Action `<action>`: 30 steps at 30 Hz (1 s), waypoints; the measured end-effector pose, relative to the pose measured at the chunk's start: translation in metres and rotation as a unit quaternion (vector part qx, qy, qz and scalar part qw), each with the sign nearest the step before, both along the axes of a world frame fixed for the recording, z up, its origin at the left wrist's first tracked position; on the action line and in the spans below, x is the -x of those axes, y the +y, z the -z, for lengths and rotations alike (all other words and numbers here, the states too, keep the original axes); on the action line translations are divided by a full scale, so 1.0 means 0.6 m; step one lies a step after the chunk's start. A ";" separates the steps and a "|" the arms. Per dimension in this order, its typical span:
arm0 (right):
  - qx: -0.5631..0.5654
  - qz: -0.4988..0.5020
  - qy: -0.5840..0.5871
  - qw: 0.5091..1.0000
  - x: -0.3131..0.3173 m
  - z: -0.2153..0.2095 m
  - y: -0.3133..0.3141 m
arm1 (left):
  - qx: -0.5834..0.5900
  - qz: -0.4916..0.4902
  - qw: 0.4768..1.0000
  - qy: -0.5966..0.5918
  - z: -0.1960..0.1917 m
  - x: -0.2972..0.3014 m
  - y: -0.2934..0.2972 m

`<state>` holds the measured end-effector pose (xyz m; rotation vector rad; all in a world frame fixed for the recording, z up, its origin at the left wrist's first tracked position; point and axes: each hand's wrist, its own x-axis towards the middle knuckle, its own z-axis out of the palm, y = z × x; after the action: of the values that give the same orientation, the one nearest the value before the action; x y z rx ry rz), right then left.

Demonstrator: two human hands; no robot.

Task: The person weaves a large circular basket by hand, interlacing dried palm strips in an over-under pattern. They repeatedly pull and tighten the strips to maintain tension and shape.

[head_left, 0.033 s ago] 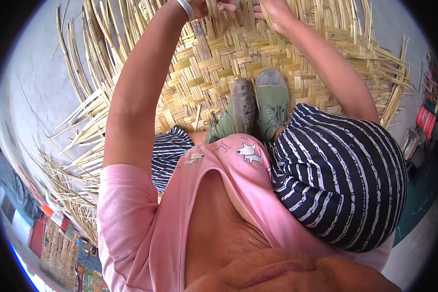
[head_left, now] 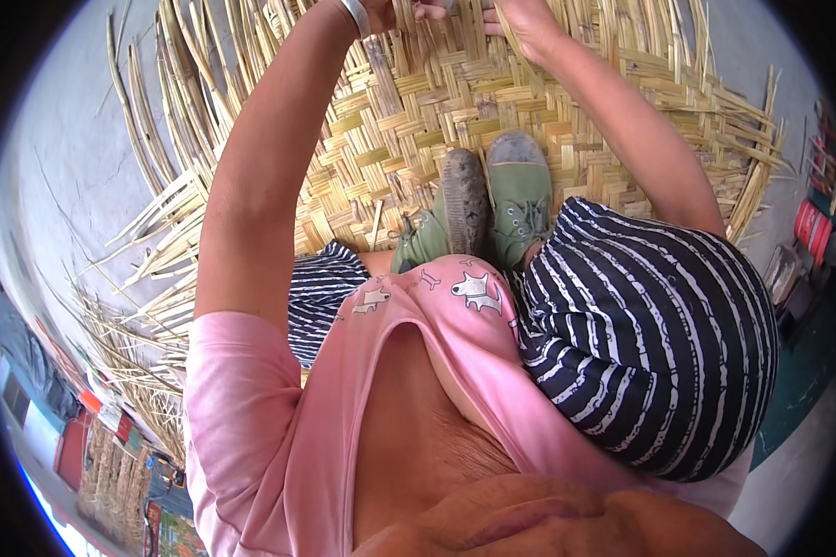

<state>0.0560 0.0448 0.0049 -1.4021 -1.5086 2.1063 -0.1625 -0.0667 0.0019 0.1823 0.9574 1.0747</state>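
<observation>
- Left hand: at the top edge and partly cut off, its fingers bent at an upright strip; cannot tell whether they grip it.
- Right hand: just across from the left, thumb and fingers close to the upright strips; cannot tell whether they are closed on one.
- Bangle: pale, round the left wrist.
- Mat: woven of flat, straw-coloured strips, spread on the floor under the hands and feet, loose ends fanning out at its edges.
- Shoes: green, side by side on the mat, the left one tipped so its dirty sole shows.
- Trousers: black with white stripes, knees bent.
- Shirt: pink.
- Floor: grey, beyond the mat.
</observation>
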 end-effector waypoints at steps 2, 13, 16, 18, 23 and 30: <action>-0.023 0.000 -0.014 1.000 0.001 -0.006 -0.002 | -0.004 -0.010 1.000 0.019 0.019 0.006 0.021; -0.134 -0.339 -0.077 0.928 -0.006 -0.009 0.049 | -0.124 -0.177 0.970 0.110 -0.041 -0.025 0.000; -0.125 -0.354 -0.097 0.922 -0.004 0.005 0.064 | -0.184 -0.307 0.928 0.107 -0.052 -0.020 -0.033; -0.106 -0.340 -0.104 0.929 0.003 -0.003 0.050 | -0.163 -0.380 0.900 0.139 -0.044 -0.002 -0.069; -0.266 -0.432 -0.180 0.843 0.030 -0.063 0.054 | -0.183 -0.416 0.857 0.244 -0.015 -0.023 -0.143; -0.427 -0.487 -0.296 0.702 0.029 -0.108 0.038 | 0.034 -0.528 0.799 0.285 -0.031 -0.113 -0.198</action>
<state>0.0384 0.0679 0.0694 -0.9354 -3.4035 0.6993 -0.0945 -0.1852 0.0203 -0.1384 1.7300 2.0745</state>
